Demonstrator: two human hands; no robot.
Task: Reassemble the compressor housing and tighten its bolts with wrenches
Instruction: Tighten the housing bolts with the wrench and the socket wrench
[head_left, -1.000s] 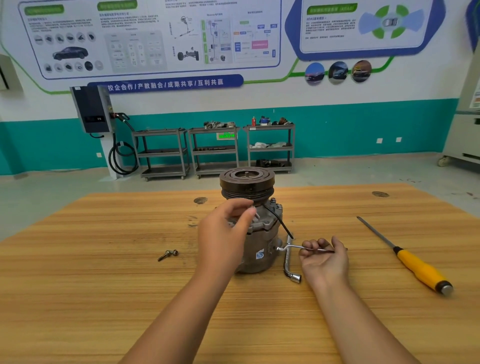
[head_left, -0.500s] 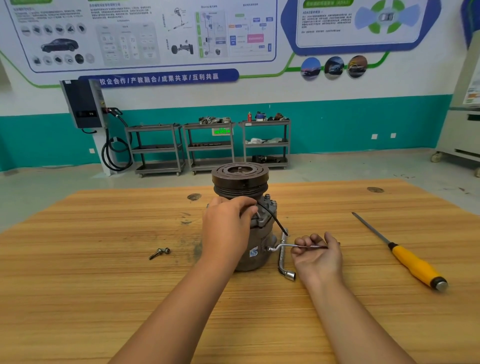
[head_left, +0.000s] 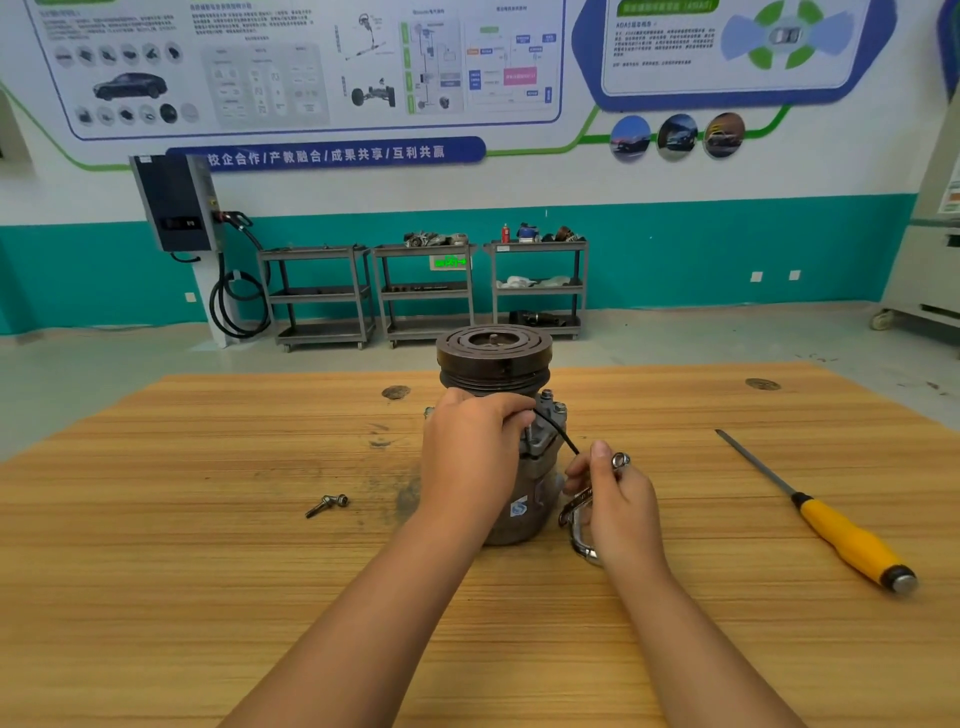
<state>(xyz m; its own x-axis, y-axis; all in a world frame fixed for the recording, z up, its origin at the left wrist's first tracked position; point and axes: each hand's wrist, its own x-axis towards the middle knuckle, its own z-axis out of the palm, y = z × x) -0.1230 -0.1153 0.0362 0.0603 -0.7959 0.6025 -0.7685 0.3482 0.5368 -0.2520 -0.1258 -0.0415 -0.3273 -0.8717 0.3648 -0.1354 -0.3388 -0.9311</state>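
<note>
The compressor (head_left: 524, 499) stands upright in the middle of the wooden table (head_left: 208, 597), its dark pulley (head_left: 493, 353) on top. My left hand (head_left: 470, 457) wraps round the housing's upper body, fingers curled just under the pulley beside a black wire (head_left: 558, 431). Right of the compressor, my right hand (head_left: 618, 504) grips a chrome socket wrench (head_left: 582, 525) lifted off the table; one socket end (head_left: 621, 460) pokes up by my thumb. Bolts (head_left: 553, 402) stand on the housing's flange.
A loose bolt (head_left: 326, 505) lies on the table left of the compressor. A yellow-handled screwdriver (head_left: 836, 530) lies at the right. Beyond the table are grey shelf carts (head_left: 426, 291) and a wall charger (head_left: 176, 202).
My right hand has picked the socket wrench up off the table and turned it upright beside the compressor. My left hand has stayed on the housing.
</note>
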